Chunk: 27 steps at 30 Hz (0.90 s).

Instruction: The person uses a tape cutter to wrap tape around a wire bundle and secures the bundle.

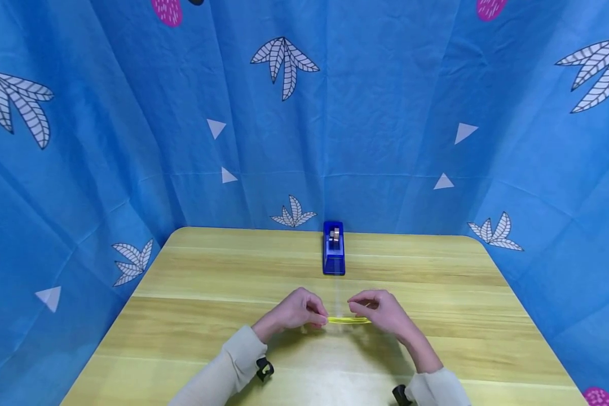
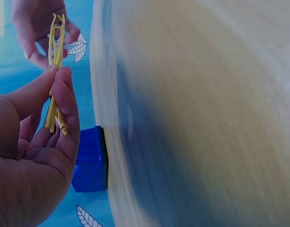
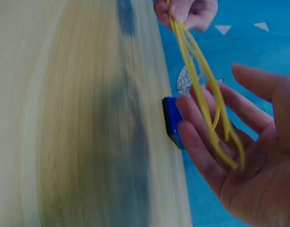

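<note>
My left hand (image 1: 299,310) pinches a small bundle of thin yellow strands (image 1: 347,320) between thumb and forefinger. Their exact kind is hard to tell; they look like flexible wires or ties. In the left wrist view short ends of the bundle (image 2: 56,42) stick out below the pinch, and the longer part points away. My right hand (image 1: 383,313) is at the other end, its fingers spread and loosely bent. From the right wrist view the loose ends (image 3: 211,109) lie in front of its palm, ungripped; whether they touch the palm cannot be told.
A blue tape dispenser (image 1: 334,248) with a small roll stands at the table's far edge. A faint pale strip (image 1: 337,296) runs from it toward the hands, either tape or a reflection. Blue patterned curtain (image 1: 385,113) surrounds the wooden table (image 1: 223,270).
</note>
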Tool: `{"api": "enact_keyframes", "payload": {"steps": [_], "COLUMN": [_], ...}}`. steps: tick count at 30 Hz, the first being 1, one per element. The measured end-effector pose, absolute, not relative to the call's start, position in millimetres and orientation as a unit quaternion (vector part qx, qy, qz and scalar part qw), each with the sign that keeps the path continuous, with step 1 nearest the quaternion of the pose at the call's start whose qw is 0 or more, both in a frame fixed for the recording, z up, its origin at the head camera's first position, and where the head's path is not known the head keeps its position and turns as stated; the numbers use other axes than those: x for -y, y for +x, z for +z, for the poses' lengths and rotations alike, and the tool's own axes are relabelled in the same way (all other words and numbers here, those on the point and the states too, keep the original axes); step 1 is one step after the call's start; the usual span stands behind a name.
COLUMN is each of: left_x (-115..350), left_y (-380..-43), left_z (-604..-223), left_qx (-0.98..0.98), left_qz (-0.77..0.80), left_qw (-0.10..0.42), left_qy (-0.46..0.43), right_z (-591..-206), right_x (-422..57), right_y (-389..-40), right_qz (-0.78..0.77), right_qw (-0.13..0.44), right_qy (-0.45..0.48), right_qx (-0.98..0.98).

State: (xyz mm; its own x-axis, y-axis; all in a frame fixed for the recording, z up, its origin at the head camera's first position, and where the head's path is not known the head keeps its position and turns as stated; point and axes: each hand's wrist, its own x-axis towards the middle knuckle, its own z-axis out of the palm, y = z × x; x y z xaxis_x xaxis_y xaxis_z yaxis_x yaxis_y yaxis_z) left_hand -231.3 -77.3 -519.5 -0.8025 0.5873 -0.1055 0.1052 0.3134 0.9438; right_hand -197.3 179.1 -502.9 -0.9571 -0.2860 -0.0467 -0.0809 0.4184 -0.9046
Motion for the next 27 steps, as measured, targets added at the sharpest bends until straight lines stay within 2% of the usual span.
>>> {"api": "enact_keyframes", "payload": {"steps": [5,8,20,27], "left_x": [77,77,77,76], "left_y": [-231,-231,-230,-229], "left_z": [-519,-519,-519,-520], "left_qx": [-0.785,-0.787,-0.794,-0.793], "left_qz": [0.535,0.535,0.528,0.533], "left_qw": [0.217,0.214,0.202,0.197], "left_qy": [0.222,0.222,0.224,0.219], "right_z": [-511,-518,-531,-537], "right_x": [-188,-192,-195,-193], "right_y": [-198,-198,-197,-197], "right_qz": [-0.570,-0.589,-0.644,-0.675], "right_qw": [0.189,0.221,0.240,0.214], "right_qy": [-0.099,-0.093,-0.047,-0.037], "right_qx": [-0.793,-0.772,-0.725,-0.705]}}
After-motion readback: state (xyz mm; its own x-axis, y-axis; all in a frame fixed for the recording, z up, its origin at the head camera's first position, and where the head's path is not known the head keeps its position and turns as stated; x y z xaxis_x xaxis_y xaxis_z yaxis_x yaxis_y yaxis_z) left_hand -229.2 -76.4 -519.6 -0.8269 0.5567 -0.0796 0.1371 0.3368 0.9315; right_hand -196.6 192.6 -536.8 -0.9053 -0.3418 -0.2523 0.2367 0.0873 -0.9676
